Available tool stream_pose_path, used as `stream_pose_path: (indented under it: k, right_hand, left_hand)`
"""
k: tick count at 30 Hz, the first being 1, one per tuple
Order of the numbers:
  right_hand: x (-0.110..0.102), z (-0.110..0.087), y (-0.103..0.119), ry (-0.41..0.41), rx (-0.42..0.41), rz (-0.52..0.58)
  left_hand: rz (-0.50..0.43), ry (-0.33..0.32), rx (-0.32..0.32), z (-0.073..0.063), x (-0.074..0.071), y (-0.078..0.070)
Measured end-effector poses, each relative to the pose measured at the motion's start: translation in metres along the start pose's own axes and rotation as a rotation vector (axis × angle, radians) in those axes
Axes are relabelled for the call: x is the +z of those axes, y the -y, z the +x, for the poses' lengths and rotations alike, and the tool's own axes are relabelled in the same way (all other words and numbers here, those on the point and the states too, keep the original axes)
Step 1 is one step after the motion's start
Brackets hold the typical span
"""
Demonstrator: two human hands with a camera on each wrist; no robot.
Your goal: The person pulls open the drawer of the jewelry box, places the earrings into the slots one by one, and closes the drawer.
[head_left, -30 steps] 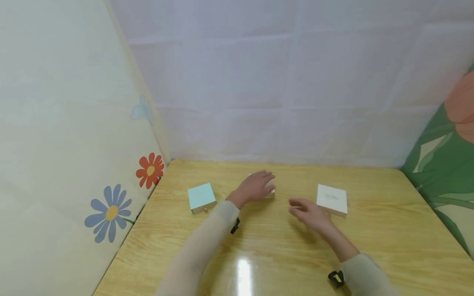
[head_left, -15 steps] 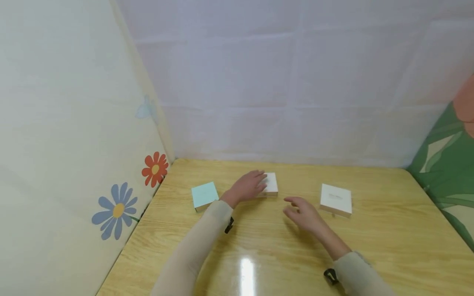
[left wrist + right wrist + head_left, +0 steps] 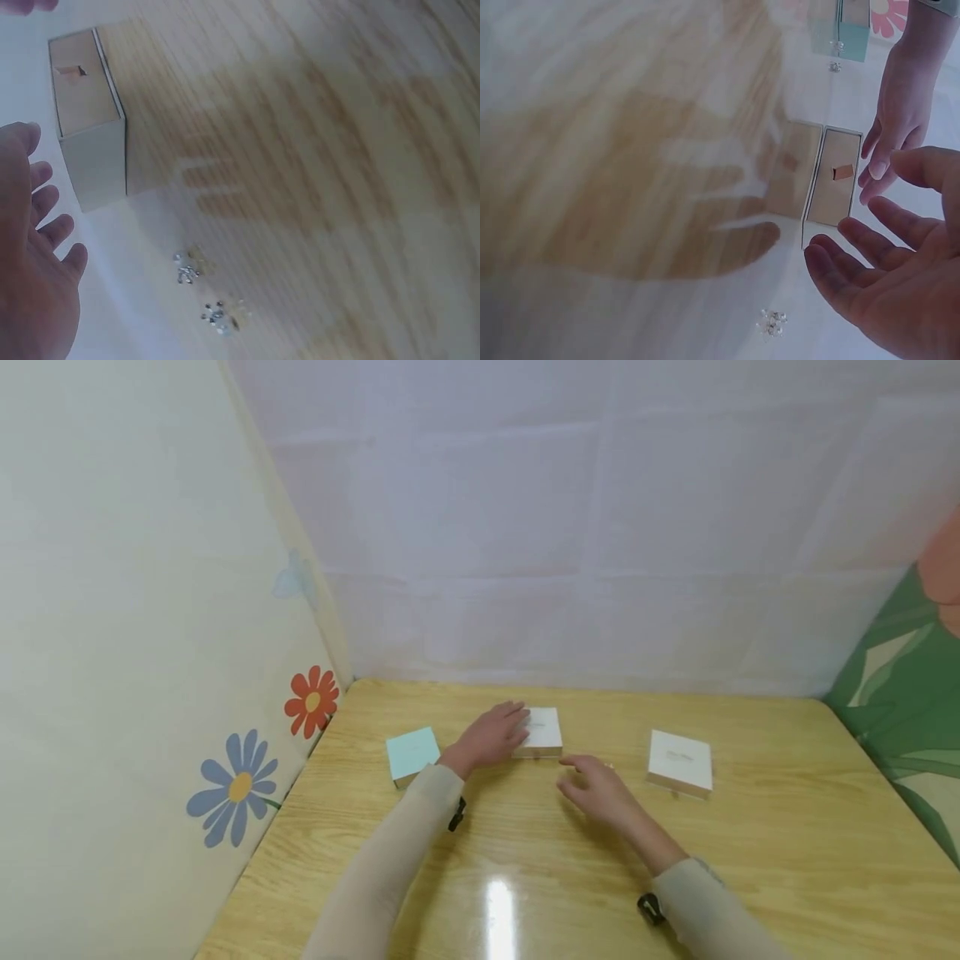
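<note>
A small white box (image 3: 542, 732) lies at the back middle of the table. Its tan front (image 3: 84, 82) carries a short orange-brown pull tab (image 3: 843, 172). My left hand (image 3: 489, 739) is at the box's left side, fingers loosely extended and overlapping its edge in the head view. To the front right of the same box, my right hand (image 3: 600, 792) hovers with spread, slightly bent fingers, holding nothing. Several small sparkly bead-like pieces lie on the table, including one cluster (image 3: 186, 268) and another (image 3: 216, 318) in the left wrist view, and one cluster (image 3: 772, 322) near my right hand.
A turquoise box (image 3: 412, 752) sits to the left, partly behind my left sleeve (image 3: 390, 860). Farther right is another white box (image 3: 679, 760) with faint print on its lid. A pale cloth backdrop (image 3: 480, 527) rises behind the wooden table (image 3: 787, 827).
My left hand has drawn leftward off the middle white box, uncovering more of its lid. My right hand has shifted left towards that box. The view has turned slightly.
</note>
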State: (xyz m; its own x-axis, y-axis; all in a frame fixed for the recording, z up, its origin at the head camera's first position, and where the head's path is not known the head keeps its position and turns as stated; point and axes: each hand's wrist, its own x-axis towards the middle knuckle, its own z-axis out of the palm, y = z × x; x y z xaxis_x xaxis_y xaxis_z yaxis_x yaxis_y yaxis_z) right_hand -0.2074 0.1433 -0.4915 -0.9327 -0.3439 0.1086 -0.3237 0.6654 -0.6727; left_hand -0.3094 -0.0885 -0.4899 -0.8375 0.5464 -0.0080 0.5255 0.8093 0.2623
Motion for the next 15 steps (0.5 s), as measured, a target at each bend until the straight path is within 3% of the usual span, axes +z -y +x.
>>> stream_pose_path:
  k: [7, 15]
  right_hand:
    - [0.006, 0.009, 0.002, 0.019, 0.028, 0.018]
    - [0.007, 0.018, 0.007, 0.047, 0.100, 0.117]
  left_hand:
    - [0.008, -0.002, -0.017, 0.001, 0.005, 0.005]
    - [-0.013, -0.002, -0.018, 0.003, 0.008, 0.007]
